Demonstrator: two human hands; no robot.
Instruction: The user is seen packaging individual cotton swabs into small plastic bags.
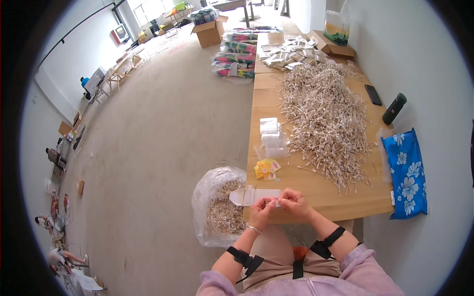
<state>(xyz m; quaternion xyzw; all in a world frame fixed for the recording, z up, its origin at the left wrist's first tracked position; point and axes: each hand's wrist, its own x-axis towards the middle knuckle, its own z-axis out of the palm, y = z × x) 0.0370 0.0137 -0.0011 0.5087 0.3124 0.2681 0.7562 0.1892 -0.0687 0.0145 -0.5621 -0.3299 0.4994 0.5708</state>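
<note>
At the near table edge, my left hand point(260, 213) and my right hand point(295, 203) meet with fingertips pinched together. What lies between the fingertips is too small to make out. Just beyond them is a flat, whitish, see-through plastic sleeve point(242, 197) with a rounded end, jutting past the table's left edge; whether my fingers touch it, I cannot tell. Yellow printed cards point(266, 168) lie a little farther off. Behind those are stacks of white plastic bags point(273, 143). A big heap of cotton swabs point(328, 118) spreads over the table's middle.
A clear bag of swabs point(224, 217) stands on the floor left of the wooden table point(261, 93). Filled packets point(291, 53) and a cardboard box point(333, 48) sit at the far end. Along the right are a phone point(373, 94), a dark cylinder point(394, 109) and a blue flowered pouch point(406, 172).
</note>
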